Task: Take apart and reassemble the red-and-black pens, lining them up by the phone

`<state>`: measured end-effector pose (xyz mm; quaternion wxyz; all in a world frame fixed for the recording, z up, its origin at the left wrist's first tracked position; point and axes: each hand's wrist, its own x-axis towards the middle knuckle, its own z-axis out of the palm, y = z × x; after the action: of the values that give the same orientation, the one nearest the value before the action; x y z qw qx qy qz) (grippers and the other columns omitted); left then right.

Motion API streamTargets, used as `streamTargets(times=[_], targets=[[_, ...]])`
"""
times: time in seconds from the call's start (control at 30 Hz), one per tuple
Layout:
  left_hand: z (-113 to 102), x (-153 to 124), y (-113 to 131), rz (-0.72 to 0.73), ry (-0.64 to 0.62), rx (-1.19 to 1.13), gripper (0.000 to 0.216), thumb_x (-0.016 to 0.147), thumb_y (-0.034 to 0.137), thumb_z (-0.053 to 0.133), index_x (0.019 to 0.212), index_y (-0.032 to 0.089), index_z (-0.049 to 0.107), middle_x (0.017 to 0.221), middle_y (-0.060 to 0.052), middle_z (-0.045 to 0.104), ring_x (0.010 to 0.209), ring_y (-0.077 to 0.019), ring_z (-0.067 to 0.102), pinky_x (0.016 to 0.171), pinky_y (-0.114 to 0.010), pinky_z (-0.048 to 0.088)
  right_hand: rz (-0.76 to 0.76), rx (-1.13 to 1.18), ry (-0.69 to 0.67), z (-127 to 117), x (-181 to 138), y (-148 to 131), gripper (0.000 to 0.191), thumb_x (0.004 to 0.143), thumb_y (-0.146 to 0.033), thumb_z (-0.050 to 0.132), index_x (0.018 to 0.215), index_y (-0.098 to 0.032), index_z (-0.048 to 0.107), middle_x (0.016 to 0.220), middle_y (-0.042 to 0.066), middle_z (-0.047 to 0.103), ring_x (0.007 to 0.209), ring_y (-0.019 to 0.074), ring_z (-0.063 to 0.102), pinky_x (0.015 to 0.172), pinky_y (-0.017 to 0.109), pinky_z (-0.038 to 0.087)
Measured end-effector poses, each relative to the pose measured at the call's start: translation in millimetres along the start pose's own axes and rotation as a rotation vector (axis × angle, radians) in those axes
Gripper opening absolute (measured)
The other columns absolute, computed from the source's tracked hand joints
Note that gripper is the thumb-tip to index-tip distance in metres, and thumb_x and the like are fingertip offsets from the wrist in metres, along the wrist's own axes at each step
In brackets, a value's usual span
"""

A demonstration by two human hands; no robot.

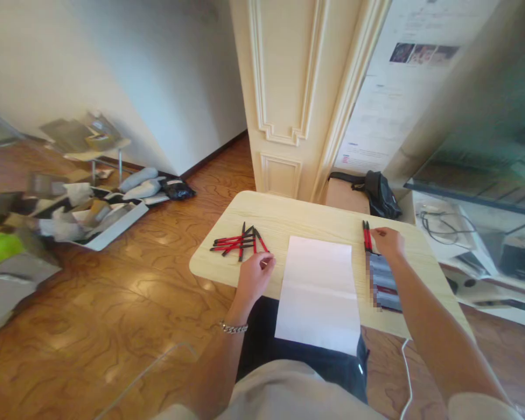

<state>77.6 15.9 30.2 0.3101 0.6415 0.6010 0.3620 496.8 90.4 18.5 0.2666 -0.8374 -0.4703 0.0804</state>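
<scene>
Several red-and-black pens lie in a loose, crossing pile on the left of the small table. Just at the pile's right edge is my left hand, its thumb and fingers curled together; a slanted pen ends at the fingertips, and I cannot tell whether they grip it. Across the table my right hand is closed beside two upright-lying pens, with what is in its fingers hidden. Below it sits a grey flat pack with some red on it, partly pixelated. A white sheet of paper lies between my hands, overhanging the near edge.
The pale wood table has rounded corners. A black bag rests behind it at the right, near a white cabinet with cables. Boxes and packages clutter the floor at left. A white cable hangs at the front right.
</scene>
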Motion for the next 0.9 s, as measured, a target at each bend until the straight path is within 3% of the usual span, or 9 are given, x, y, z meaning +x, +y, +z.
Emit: streamTargets(times=[0.13,0.3,0.4,0.63,0.9], targets=[[-28.4,13.9,-21.7,-0.027,0.094,0.235,0.023,0.084,0.037,0.053,0.092,0.021,0.068,0.087,-0.003,0.071,0.077,-0.0169,0.064,0.075,-0.029,0.047,-0.101,0.271,0.011,0.2,-52.9,-30.6,0.044,0.076,-0.051,0.056,0.093,-0.014,0.073,0.082,0.010,0.072,0.074,0.0239,0.063,0.066,0.033,0.043],[-57.1,27.9,-40.5,-0.022,0.189,0.502,0.019,0.084,0.029,0.052,0.091,0.021,0.068,0.091,-0.006,0.068,0.086,-0.0198,0.062,0.079,-0.031,0.045,-0.165,0.480,-0.146,7.6,-135.8,-65.0,0.046,0.075,-0.055,0.057,0.091,-0.015,0.072,0.077,0.008,0.070,0.069,0.0201,0.061,0.065,0.031,0.044],[-69.4,31.2,-46.5,-0.006,0.183,0.628,0.020,0.085,0.025,0.050,0.093,0.021,0.068,0.093,-0.008,0.064,0.088,-0.0210,0.059,0.079,-0.031,0.045,-0.126,0.562,-0.210,10.9,-164.4,-69.8,0.045,0.075,-0.055,0.059,0.093,-0.016,0.072,0.080,0.007,0.070,0.069,0.0185,0.060,0.065,0.030,0.044],[-73.7,35.2,-47.4,0.052,0.105,0.785,0.025,0.086,0.023,0.049,0.105,0.024,0.066,0.095,-0.009,0.057,0.096,-0.0235,0.053,0.076,-0.031,0.044,-0.072,0.638,-0.236,10.5,-176.4,-59.8,0.044,0.074,-0.053,0.062,0.094,-0.016,0.071,0.071,0.005,0.065,0.063,0.0156,0.054,0.057,0.027,0.040],[-73.6,37.6,-45.3,0.083,0.069,0.807,0.021,0.087,0.022,0.048,0.096,0.023,0.066,0.094,-0.009,0.056,0.098,-0.0236,0.052,0.072,-0.030,0.044,-0.048,0.713,-0.239,9.0,-183.0,-54.6,0.039,0.075,-0.050,0.064,0.094,-0.016,0.070,0.072,0.004,0.064,0.064,0.0144,0.052,0.056,0.025,0.039]])
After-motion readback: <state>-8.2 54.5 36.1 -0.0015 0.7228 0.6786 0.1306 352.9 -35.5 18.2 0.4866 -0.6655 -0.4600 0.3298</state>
